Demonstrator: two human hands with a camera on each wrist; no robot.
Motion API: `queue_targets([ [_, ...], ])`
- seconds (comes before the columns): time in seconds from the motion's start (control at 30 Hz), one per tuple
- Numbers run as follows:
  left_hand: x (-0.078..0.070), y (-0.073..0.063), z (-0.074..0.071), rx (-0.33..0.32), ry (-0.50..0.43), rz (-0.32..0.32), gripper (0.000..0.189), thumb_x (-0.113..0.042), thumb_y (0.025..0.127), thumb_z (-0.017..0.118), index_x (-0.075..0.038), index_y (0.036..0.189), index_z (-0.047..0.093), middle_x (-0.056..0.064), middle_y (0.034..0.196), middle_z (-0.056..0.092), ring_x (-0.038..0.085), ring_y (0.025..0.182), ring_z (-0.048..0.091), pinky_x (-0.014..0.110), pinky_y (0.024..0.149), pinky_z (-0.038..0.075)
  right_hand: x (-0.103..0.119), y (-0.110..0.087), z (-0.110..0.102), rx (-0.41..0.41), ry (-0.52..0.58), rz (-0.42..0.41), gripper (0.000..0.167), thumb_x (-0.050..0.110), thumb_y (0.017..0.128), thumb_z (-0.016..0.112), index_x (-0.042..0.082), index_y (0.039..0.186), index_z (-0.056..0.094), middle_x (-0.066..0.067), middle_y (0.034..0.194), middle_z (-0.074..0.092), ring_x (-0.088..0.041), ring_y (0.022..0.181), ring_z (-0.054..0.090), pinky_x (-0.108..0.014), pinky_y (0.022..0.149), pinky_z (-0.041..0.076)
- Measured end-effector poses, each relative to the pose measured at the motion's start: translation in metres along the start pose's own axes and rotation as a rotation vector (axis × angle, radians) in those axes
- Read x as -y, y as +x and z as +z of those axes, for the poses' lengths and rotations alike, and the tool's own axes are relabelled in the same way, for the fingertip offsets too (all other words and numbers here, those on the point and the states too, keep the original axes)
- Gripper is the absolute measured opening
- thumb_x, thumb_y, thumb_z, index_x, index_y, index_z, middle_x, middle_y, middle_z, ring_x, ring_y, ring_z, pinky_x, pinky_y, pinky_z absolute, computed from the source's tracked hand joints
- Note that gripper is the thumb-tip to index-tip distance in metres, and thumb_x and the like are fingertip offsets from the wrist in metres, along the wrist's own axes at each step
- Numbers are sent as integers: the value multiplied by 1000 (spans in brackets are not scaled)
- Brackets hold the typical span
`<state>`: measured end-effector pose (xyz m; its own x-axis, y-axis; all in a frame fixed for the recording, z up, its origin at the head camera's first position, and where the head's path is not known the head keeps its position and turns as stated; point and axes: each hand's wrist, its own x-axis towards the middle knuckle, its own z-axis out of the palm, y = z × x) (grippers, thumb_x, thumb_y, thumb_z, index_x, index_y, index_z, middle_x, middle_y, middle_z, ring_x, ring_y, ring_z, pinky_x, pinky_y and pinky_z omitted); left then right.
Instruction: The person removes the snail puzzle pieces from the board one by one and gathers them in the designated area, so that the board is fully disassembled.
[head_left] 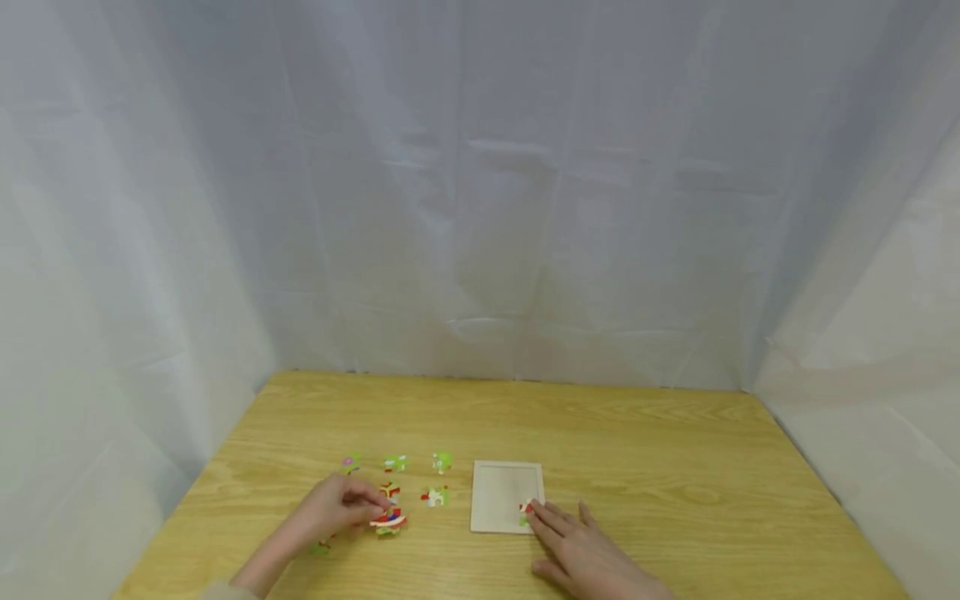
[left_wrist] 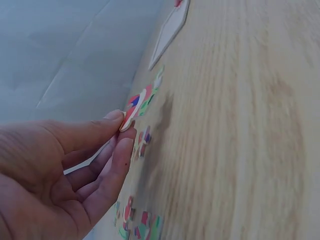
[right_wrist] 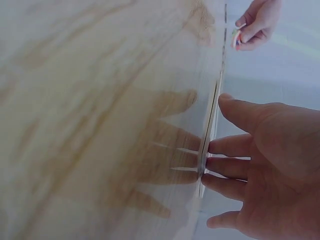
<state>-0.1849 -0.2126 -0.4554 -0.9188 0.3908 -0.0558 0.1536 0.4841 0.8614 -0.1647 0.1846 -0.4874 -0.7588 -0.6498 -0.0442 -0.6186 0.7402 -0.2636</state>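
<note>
Between thumb and fingertips my left hand [head_left: 343,507] pinches a jigsaw puzzle piece [left_wrist: 136,104] with red, white, blue and green on it, held over the table. My right hand [head_left: 581,550] lies with fingers spread and straight, its fingertips on a red, white and green puzzle piece [head_left: 523,515]. That piece sits in the lower right corner of a shallow wooden puzzle tray [head_left: 495,496]. In the right wrist view the tray [right_wrist: 209,130] appears edge-on, at the right fingertips.
Several loose puzzle pieces lie left of the tray, among them a green one [head_left: 442,461] and a white-and-red one [head_left: 435,497]. Others lie near the left hand. The wooden table [head_left: 675,467] meets pale curtains [head_left: 525,208] at the back and sides.
</note>
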Motion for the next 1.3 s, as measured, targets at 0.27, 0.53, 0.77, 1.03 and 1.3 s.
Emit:
queue_targets([
  [0.27,6,-8,1,-7,58,-29,12,-10,92,74,0,98,75,8,88,74,13,69,65,27,57,57,1,0,-1,-3,6,-9,65,48,104,50,5,152,44,-10,159,41,-30,145,40,-68,111,32],
  [0.53,3,-12,12,-113,225,23,10,-6,81,82,-8,86,73,-4,76,66,1,66,55,20,58,48,1,-1,-2,-11,18,-23,65,48,104,50,4,153,43,-11,159,41,-31,144,40,-69,110,32],
  [0.77,2,-13,14,-133,260,27,12,-6,79,83,-11,84,73,-5,76,66,1,66,55,19,59,48,1,-1,-3,-5,29,-13,65,46,104,51,4,153,43,-11,160,39,-31,146,39,-70,111,29],
  [1.03,4,-12,14,-156,290,51,11,-9,80,84,-13,83,74,-8,76,67,-2,66,55,19,59,48,1,-2,-4,12,47,-3,65,47,104,50,6,154,41,-10,160,38,-30,146,37,-70,112,28],
  [1.3,-5,1,14,-245,344,19,6,-24,91,76,-17,92,76,-9,82,71,3,71,61,22,64,50,-1,-3,-5,7,68,-1,65,47,104,50,5,153,42,-11,160,38,-30,146,38,-71,111,29],
])
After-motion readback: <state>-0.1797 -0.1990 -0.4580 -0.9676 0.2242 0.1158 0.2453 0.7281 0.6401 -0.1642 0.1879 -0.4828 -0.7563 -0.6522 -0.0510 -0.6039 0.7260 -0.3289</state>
